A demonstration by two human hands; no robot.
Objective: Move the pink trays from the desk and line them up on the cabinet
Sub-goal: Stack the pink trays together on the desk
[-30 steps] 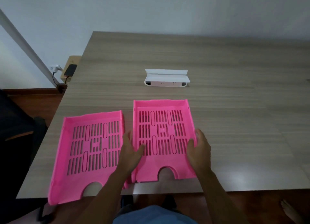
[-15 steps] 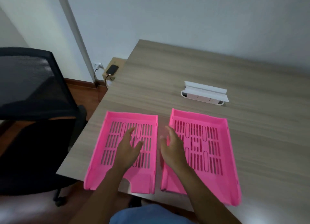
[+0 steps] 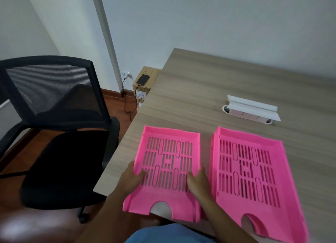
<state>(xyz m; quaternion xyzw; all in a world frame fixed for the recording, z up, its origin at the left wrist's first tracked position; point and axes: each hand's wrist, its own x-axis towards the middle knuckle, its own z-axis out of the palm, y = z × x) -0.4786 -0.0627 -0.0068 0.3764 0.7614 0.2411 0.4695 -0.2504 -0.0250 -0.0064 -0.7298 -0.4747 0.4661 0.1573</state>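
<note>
Legible text: none that we can read. We note a white label on the side of the cardboard box beside the desk, its print too small to make out, and faint handwriting along the box's top edge, also illegible. We see small dark marks on the white power strip, too small to tell.
</note>
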